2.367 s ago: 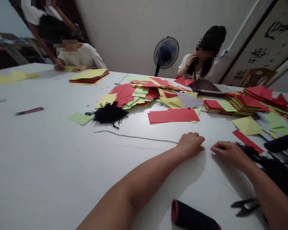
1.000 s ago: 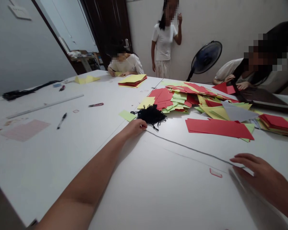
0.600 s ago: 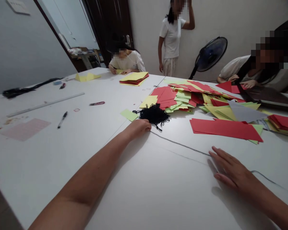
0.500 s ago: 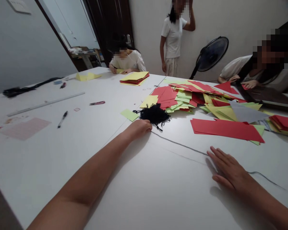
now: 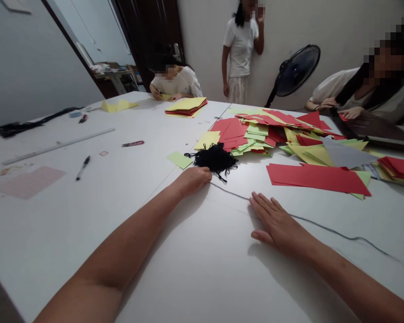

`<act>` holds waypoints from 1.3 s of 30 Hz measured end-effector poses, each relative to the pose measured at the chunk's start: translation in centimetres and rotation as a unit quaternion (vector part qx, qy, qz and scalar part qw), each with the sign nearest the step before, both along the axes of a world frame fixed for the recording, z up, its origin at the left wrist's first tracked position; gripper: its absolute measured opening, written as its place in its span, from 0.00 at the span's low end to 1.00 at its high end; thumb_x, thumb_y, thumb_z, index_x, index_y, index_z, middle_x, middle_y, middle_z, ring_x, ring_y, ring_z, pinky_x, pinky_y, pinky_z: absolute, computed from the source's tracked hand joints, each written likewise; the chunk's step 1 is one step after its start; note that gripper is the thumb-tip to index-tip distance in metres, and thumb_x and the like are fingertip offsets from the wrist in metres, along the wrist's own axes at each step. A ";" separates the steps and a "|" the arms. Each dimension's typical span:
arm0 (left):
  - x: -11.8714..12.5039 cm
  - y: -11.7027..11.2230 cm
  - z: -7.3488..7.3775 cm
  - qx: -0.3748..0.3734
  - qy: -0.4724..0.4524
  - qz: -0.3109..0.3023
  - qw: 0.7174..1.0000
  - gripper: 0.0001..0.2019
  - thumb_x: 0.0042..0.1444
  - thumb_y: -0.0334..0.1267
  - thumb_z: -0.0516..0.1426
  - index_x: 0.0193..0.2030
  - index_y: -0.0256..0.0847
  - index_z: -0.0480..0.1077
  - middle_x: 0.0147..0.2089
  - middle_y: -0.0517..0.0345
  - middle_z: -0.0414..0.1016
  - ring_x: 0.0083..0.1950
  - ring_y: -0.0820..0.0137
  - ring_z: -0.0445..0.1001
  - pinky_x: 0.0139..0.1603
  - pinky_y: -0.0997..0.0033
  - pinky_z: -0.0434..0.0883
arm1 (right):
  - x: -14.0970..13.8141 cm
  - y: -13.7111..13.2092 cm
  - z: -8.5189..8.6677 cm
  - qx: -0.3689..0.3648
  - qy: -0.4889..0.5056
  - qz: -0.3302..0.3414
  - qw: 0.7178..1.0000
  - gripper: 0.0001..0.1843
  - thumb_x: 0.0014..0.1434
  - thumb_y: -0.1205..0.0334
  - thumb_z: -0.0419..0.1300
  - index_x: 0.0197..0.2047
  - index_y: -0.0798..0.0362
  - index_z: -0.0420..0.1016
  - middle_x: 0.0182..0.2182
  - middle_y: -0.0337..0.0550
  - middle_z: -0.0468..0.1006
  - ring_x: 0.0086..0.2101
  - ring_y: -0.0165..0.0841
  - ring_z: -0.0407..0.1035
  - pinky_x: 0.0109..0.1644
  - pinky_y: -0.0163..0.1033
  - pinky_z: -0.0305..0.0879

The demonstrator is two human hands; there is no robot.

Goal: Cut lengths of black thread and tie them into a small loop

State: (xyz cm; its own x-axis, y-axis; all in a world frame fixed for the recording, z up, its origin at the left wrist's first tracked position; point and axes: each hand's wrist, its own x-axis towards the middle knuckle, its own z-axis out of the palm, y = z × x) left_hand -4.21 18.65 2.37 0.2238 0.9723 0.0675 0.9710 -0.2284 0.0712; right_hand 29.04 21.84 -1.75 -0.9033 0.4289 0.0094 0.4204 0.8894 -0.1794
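My left hand [image 5: 192,181] is curled at the lower edge of a tangled bunch of black thread [image 5: 214,158], and a long dark strand [image 5: 230,192] runs out from its fingertips. That strand passes beneath my right hand [image 5: 276,222], which lies flat on the white table [image 5: 54,224] with its fingers spread. The strand comes out past my right wrist and trails off to the right. A green paper square [image 5: 179,159] lies just left of the tangle.
Heaps of red, green and yellow paper [image 5: 252,132] cover the far right of the table, with long red strips [image 5: 318,179] nearest my right hand. A ruler, pen and cutter lie at left. Several people sit or stand beyond the table, near a standing fan.
My right hand has slid left along the strand towards my left hand and now lies on it. My left hand stays at the tangle, and the view has shifted slightly.
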 end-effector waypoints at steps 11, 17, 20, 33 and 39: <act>-0.4 0.2 -0.3 0.005 -0.003 0.005 1.000 0.11 0.57 0.26 0.49 0.32 0.40 0.70 0.39 0.56 0.75 0.35 0.69 0.71 0.32 0.70 0.59 | 0.0 0.0 -1.4 0.019 -0.025 -0.017 0.999 0.47 0.68 0.34 0.44 0.77 0.56 0.44 0.74 0.56 0.44 0.72 0.50 0.43 0.73 0.60 0.50; -0.6 0.0 -0.4 0.009 -0.004 0.006 1.000 0.10 0.55 0.25 0.49 0.32 0.41 0.69 0.39 0.56 0.75 0.35 0.69 0.71 0.31 0.70 0.58 | 0.1 0.0 -2.0 0.060 -0.015 -0.011 0.998 0.47 0.68 0.34 0.44 0.78 0.55 0.39 0.74 0.54 0.45 0.72 0.48 0.44 0.73 0.57 0.51; -0.9 0.0 -0.7 0.016 -0.008 0.007 1.000 0.10 0.55 0.25 0.49 0.32 0.41 0.68 0.38 0.56 0.74 0.35 0.69 0.70 0.31 0.70 0.58 | 0.2 0.0 -2.1 0.075 -0.013 -0.010 0.997 0.46 0.68 0.34 0.43 0.78 0.57 0.41 0.74 0.55 0.46 0.72 0.48 0.44 0.72 0.57 0.52; -0.8 0.4 -0.5 0.006 -0.023 -0.017 1.000 0.11 0.59 0.29 0.50 0.33 0.41 0.72 0.40 0.57 0.76 0.36 0.71 0.73 0.33 0.73 0.61 | 0.2 -0.1 -2.5 0.093 0.009 -0.007 0.996 0.47 0.68 0.36 0.46 0.78 0.54 0.34 0.74 0.54 0.46 0.71 0.48 0.46 0.71 0.58 0.54; -0.6 0.6 -0.3 0.004 -0.002 -0.024 1.000 0.11 0.59 0.29 0.50 0.30 0.41 0.72 0.38 0.57 0.75 0.33 0.72 0.71 0.31 0.72 0.58 | 0.2 -0.1 -2.3 0.085 0.003 -0.004 0.996 0.47 0.68 0.35 0.44 0.78 0.57 0.39 0.74 0.56 0.47 0.71 0.49 0.46 0.71 0.59 0.55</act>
State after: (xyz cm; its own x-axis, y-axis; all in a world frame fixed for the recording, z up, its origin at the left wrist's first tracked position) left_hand -4.86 19.23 2.06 0.2703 0.9598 0.0758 0.9585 -0.2756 0.0723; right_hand 29.19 21.72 -4.06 -0.8995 0.4279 0.0880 0.4271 0.9038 -0.0280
